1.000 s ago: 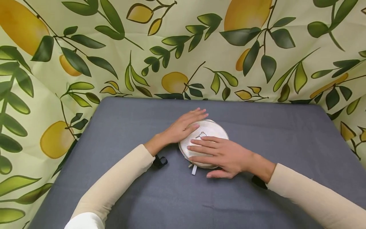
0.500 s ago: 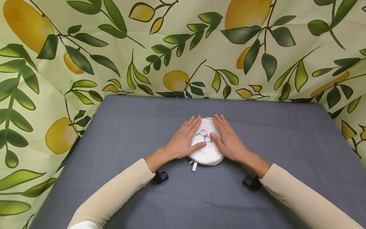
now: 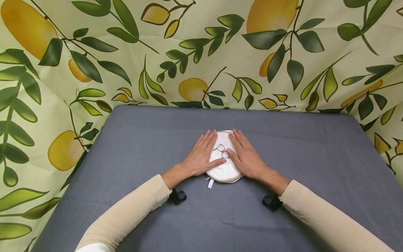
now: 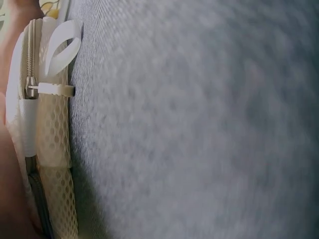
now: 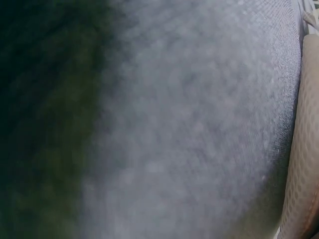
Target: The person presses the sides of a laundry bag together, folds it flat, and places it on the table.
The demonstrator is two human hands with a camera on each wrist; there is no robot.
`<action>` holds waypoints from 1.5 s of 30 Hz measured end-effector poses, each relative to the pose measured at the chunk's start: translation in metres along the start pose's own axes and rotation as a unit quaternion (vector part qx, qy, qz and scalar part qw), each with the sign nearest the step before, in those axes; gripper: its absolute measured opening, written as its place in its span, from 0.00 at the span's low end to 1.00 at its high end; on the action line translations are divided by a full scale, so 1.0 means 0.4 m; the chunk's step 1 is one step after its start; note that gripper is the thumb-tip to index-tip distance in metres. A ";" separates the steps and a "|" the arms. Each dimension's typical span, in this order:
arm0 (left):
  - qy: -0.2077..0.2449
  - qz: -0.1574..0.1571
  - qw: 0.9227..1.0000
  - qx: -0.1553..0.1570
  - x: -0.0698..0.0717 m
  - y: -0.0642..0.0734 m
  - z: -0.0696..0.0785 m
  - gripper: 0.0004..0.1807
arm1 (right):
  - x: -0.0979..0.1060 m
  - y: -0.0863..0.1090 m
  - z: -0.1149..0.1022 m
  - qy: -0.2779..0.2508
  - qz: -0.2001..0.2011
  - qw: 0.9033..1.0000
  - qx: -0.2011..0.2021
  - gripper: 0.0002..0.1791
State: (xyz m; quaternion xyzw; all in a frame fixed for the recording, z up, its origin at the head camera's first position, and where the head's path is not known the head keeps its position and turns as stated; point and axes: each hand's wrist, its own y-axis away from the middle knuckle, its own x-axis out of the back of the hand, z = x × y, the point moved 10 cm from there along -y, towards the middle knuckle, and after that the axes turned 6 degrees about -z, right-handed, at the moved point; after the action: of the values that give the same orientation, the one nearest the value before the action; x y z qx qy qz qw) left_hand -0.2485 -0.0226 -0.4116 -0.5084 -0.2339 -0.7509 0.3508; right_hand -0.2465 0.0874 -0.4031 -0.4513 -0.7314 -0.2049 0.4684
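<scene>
A round white mesh zip pouch [image 3: 224, 171] with an eyeglasses drawing on top lies flat near the middle of the table. My left hand [image 3: 201, 154] rests over its left side, fingers straight and pointing away from me, thumb reaching across the top. Over the right side lies my right hand [image 3: 247, 154], likewise with straight fingers, its thumb near the glasses drawing. The left wrist view shows the pouch's side with its zipper pull [image 4: 52, 89] and a white fabric loop [image 4: 64, 47]. In the right wrist view only the pouch's mesh side wall [image 5: 304, 144] appears at the right edge.
A dark grey cloth covers the table [image 3: 299, 147]. Behind and to the sides hangs a lemon-and-leaf patterned curtain [image 3: 132, 70]. A black wrist-camera mount [image 3: 178, 197] sits under the left wrist, another mount [image 3: 271, 202] under the right.
My right hand has turned from lying across the pouch to pointing away along its right side. The left hand has shifted slightly toward me. The pouch has moved a little left since half a second ago.
</scene>
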 end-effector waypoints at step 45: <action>-0.070 -0.054 0.996 0.025 -0.039 -0.005 -0.001 0.49 | -0.049 -0.001 0.003 0.021 -0.058 0.998 0.009 0.35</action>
State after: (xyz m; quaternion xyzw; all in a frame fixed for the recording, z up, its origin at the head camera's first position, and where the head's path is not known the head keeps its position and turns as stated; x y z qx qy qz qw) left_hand -0.2467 -0.0172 -0.4261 -0.5375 -0.3035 -0.7252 0.3050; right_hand -0.2444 0.0789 -0.4208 -0.3997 -0.7480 -0.2347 0.4750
